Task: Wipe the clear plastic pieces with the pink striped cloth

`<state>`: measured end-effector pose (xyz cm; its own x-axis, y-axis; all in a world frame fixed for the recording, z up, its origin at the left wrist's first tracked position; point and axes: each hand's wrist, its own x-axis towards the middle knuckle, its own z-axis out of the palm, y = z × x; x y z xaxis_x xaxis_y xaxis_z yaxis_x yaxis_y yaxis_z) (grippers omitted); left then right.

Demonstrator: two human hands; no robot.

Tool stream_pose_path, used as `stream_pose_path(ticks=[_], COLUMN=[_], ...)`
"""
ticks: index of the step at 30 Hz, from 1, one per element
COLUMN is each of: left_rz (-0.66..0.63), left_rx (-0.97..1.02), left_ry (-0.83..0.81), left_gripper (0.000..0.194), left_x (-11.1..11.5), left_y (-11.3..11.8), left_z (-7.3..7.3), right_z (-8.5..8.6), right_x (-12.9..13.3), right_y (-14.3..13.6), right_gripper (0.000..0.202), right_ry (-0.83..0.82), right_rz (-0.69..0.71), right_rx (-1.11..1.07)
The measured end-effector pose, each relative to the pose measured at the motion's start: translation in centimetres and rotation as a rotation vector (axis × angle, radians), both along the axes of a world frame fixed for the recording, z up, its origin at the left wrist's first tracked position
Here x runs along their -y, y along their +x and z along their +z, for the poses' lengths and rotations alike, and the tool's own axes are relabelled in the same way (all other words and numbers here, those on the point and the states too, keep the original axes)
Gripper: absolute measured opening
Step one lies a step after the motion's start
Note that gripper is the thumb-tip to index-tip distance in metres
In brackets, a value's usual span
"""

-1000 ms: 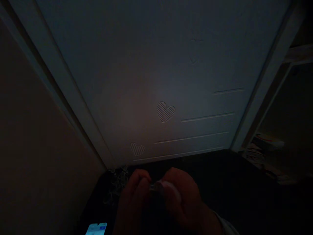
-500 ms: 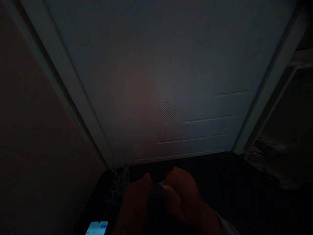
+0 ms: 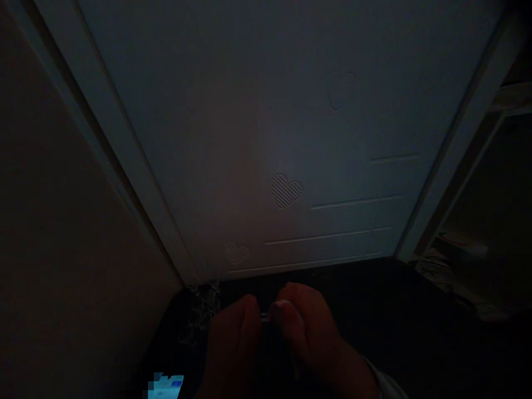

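The scene is very dark. Low in the middle, my left hand (image 3: 235, 330) and my right hand (image 3: 310, 321) face each other, both with fingers curled closed. Between them a small pale, shiny piece (image 3: 265, 317) bridges the gap, its ends hidden in the fingers. What kind of thing it is cannot be made out. To the left of my left hand, a cluster of clear, ring-like pieces (image 3: 201, 313) lies on the dark surface (image 3: 374, 299).
A lit phone screen (image 3: 166, 387) shows at the bottom left. Ahead stands a pale door-like panel (image 3: 233, 138) with engraved hearts and lines. A wall (image 3: 62, 221) rises on the left. Shelving with dim items (image 3: 440, 266) is on the right.
My hands have shifted slightly and the fingers have turned a little around the small piece. My left hand's knuckles show more now. The surroundings look the same.
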<state>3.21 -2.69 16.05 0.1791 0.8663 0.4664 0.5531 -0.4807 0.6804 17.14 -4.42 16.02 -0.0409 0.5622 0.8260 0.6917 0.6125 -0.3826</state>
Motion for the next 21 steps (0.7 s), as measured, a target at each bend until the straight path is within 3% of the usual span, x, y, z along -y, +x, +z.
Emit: stream_pose_path(ticks=[6, 17, 21], left_rz=[0.019, 0.040, 0.053], left_rx=[-0.061, -0.106, -0.111], left_ry=[0.146, 0.369, 0.353], left_gripper=[0.040, 0.036, 0.034], left_x=[-0.3, -0.5, -0.5], left_y=[-0.2, -0.2, -0.4], left_z=[-0.5, -0.5, -0.2], right_z=[-0.2, 0.0, 0.6], right_x=[0.0, 0.0, 0.0], right_y=[0.0, 0.1, 0.3], right_gripper=[0.033, 0.029, 0.035], right_ry=[-0.127, -0.576, -0.701], right_rz=[0.051, 0.334, 0.447], right_rx=[-0.084, -0.404, -0.504])
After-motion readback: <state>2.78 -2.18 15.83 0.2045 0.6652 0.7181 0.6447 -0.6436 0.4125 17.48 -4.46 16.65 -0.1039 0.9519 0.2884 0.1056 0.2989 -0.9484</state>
